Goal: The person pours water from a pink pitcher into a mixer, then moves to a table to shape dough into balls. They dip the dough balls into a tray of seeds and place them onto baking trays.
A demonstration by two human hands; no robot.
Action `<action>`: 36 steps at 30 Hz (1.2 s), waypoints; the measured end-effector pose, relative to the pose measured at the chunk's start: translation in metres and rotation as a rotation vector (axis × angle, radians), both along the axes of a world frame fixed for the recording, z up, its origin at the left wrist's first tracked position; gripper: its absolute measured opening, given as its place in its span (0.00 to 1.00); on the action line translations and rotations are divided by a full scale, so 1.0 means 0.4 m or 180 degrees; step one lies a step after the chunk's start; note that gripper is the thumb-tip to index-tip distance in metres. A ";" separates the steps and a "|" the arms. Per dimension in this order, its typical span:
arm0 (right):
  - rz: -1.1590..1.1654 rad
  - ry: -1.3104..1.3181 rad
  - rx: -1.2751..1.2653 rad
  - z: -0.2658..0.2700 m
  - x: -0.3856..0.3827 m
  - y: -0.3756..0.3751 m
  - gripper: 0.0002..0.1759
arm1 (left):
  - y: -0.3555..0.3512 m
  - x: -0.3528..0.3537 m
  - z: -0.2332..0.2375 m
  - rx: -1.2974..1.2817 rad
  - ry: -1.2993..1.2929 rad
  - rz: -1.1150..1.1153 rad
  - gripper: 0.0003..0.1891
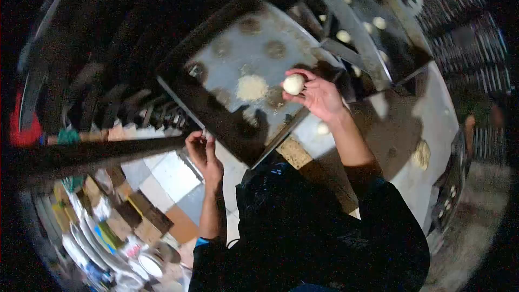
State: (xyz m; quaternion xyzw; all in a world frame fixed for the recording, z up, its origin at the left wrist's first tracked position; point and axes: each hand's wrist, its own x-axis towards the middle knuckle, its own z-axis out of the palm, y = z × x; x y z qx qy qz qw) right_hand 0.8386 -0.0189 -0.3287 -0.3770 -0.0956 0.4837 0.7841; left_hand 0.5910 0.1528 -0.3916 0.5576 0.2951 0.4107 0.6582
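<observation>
A round, pale dough ball (293,84) sits between the thumb and fingers of my right hand (323,99). This hand is above the right side of a large square metal baking tray (216,65). On the tray floor lies a patch of pale crumbs or flour (252,87), with several dark round marks around it. My left hand (205,154) is at the tray's lower left rim, thumb and fingers closed at the edge; the exact contact there is small and blurred.
More dough balls (344,36) lie in other metal trays (397,32) at the upper right. One loose ball (323,128) rests on the pale surface beside my right forearm. A lump of dough (421,154) lies farther right. Boxes and packages (124,211) crowd the lower left.
</observation>
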 end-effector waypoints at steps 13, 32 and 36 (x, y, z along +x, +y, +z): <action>-0.1466 -0.3786 -0.2670 0.302 0.264 -0.376 0.23 | 0.009 0.099 -0.053 0.1218 0.0723 -0.0136 0.11; -0.0668 -0.6497 -0.3838 0.087 0.663 -0.646 0.27 | 0.044 0.065 -0.121 0.1096 0.1170 -0.0178 0.30; -0.1453 -0.6597 -0.4126 0.170 0.501 -0.544 0.23 | 0.021 0.087 -0.080 0.1484 0.1138 -0.0053 0.12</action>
